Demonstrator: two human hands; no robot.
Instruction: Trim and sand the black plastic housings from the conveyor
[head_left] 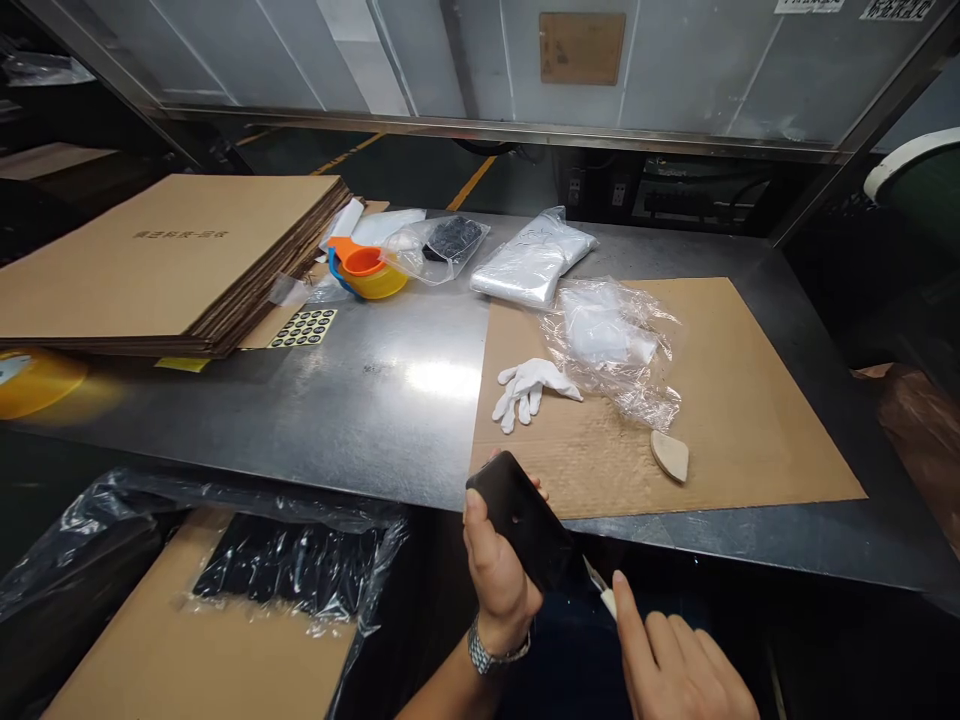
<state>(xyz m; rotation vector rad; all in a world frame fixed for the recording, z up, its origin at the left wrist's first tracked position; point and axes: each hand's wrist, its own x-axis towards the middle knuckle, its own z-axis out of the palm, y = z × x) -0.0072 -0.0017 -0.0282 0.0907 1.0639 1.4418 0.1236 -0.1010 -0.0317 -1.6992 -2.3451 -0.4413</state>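
Observation:
My left hand (499, 575) is wrapped round a black rectangular plastic part (525, 520) with a small hole in its face, tilted in front of the table's near edge. In my right hand (667, 650) is a craft knife (606, 597) with a white handle, my index finger stretched along it. The blade points at the lower right edge of the black part; whether it touches cannot be made out. Beyond my hands, a white glove (534, 388) and a beige wedge-shaped block (670, 456) lie on a flat cardboard sheet (757, 400).
Crumpled clear plastic (611, 335) and a white bagged pack (534, 260) lie farther back. Tape rolls (371, 275), a sticker sheet (304, 328) and stacked cardboard (165, 250) are on the left of the metal table (360, 400). A lined box (217, 630) with wrapped black parts stands lower left.

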